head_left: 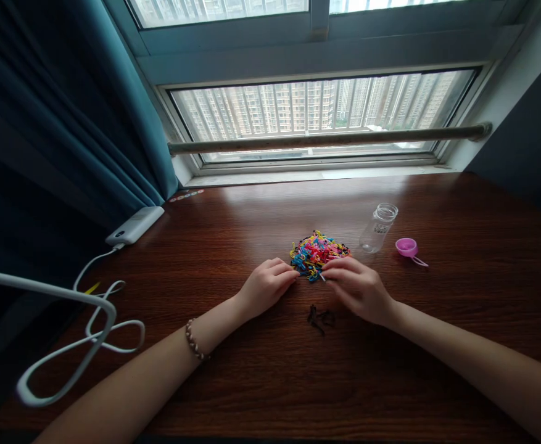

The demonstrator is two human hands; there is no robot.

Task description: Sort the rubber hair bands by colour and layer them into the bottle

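Note:
A heap of small multicoloured rubber bands (316,251) lies on the brown wooden table between my hands. My left hand (269,282) rests at the heap's left edge, its fingers closed together; whatever is at their tips is too small to make out. On the heap's near right side, my right hand (360,287) pinches at a small white rubber band (322,277) with its fingertips. Closer to me, a few black rubber bands (320,318) lie apart from the heap, just below the hands.
Behind my right hand stands a clear lidless bottle (378,229), tilted in view. A pink cap with a loop (407,248) lies to its right. At left are a white power strip-like box (135,226) and a looped white cable (108,308). A rail (330,141) crosses the window.

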